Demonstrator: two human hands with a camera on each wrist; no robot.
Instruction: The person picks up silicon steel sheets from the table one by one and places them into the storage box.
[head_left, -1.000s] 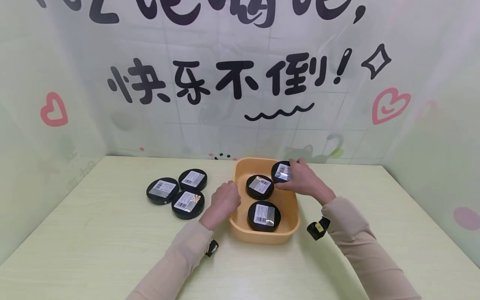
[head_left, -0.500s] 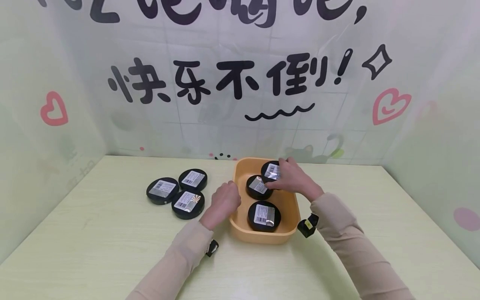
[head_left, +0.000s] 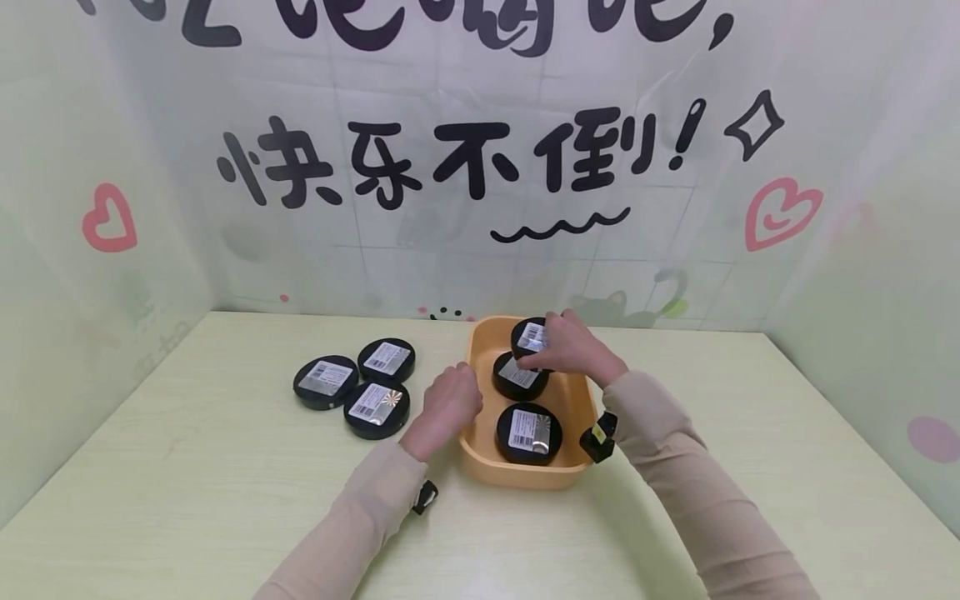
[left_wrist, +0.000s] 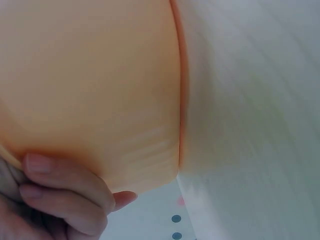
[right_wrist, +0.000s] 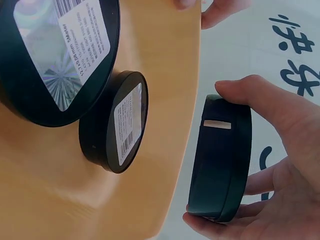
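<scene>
My right hand [head_left: 576, 346] holds a round black case [head_left: 529, 335] by its edges over the far end of an orange plastic bin [head_left: 525, 476]. In the right wrist view the held case [right_wrist: 220, 160] is tilted on edge, a narrow slot in its side, with thumb and fingers at opposite ends. Below it in the bin lie two more black cases, one farther back [head_left: 521, 380] and one at the front [head_left: 528, 433], with white-and-silver labels upward. My left hand [head_left: 452, 398] grips the bin's left rim; the left wrist view shows its fingers [left_wrist: 65, 175] curled at the edge.
Left of the bin, three black cases lie close together on the pale wooden table: one leftmost [head_left: 326, 382], one at the back [head_left: 386, 359], one nearer [head_left: 377, 409]. A printed curtain [head_left: 420, 267] stands behind the table's far edge.
My right hand has carried its case leftward, from the bin's right rim to above the farther case in the bin. The left hand has stayed at the rim.
</scene>
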